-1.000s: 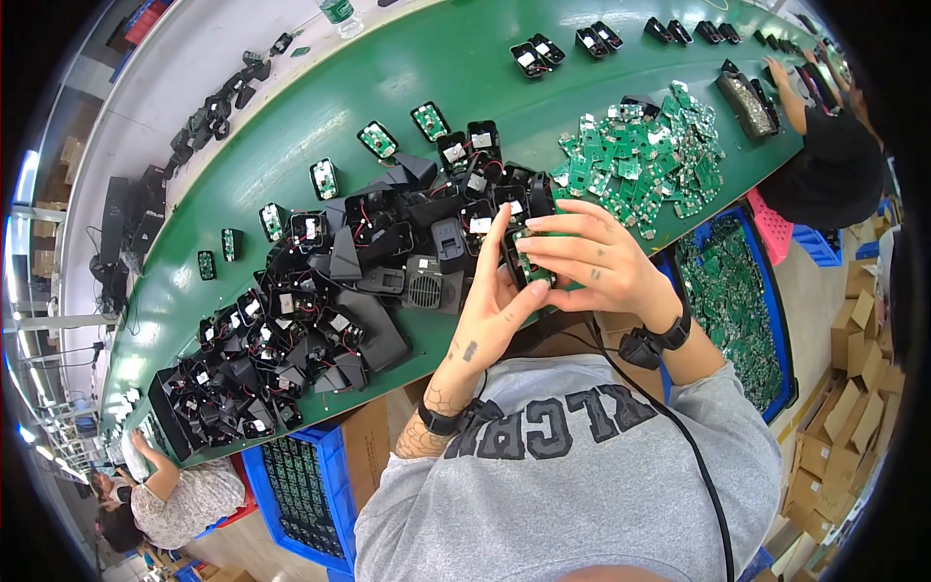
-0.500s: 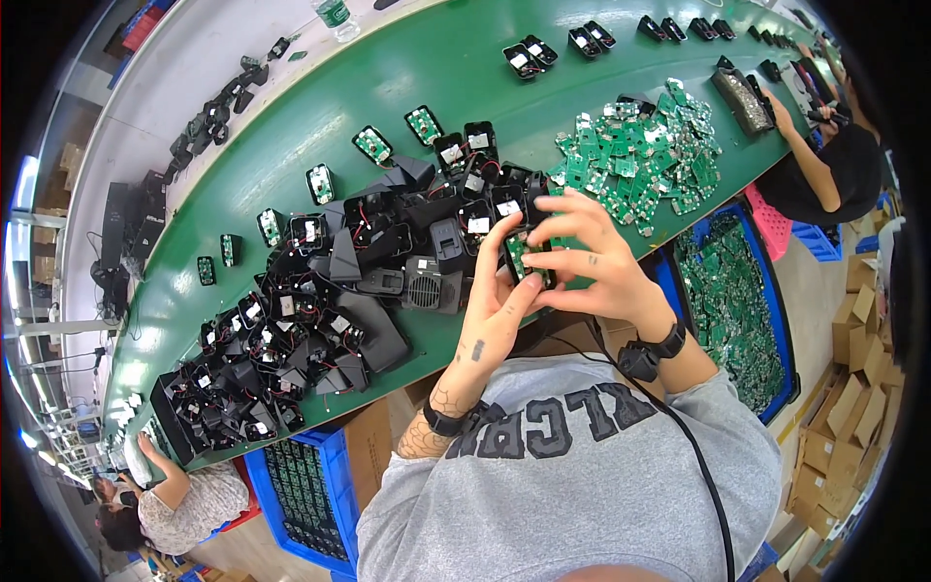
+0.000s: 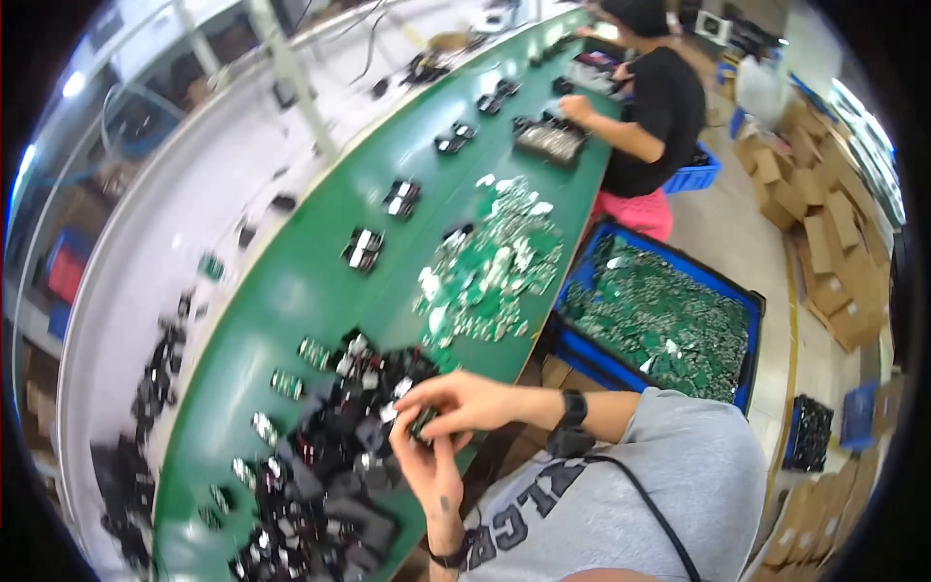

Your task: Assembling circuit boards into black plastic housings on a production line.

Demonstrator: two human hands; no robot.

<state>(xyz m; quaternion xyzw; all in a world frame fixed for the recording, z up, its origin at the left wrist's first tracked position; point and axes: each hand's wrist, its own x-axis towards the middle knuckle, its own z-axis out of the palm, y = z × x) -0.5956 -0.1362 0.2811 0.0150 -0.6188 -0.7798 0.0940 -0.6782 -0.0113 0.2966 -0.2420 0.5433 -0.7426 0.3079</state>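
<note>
Close to my body, over the table's near edge, my left hand [image 3: 432, 480] is closed around a small black housing with a green circuit board [image 3: 423, 424] in it. My right hand [image 3: 475, 401] reaches across from the right, its fingers curled over the same piece and gripping it. Those fingers cover much of the board, and the view is blurred. Just beyond and to the left lies a heap of black plastic housings [image 3: 330, 456], some with red wires. A loose pile of green circuit boards [image 3: 495, 262] spreads farther up the table.
Several housings with boards [image 3: 286, 384] line the heap's left side. Pairs of black housings [image 3: 364, 248] stand along the green table [image 3: 291, 291]. A blue bin [image 3: 669, 364] of boards is at right. Beyond it, a co-worker in black [image 3: 669, 102] sits near a metal-filled tray [image 3: 550, 144].
My view has swung to the right, bringing the co-worker and the bin more fully into sight. Both hands still hold the housing, with my right fingers now folded closer over it.
</note>
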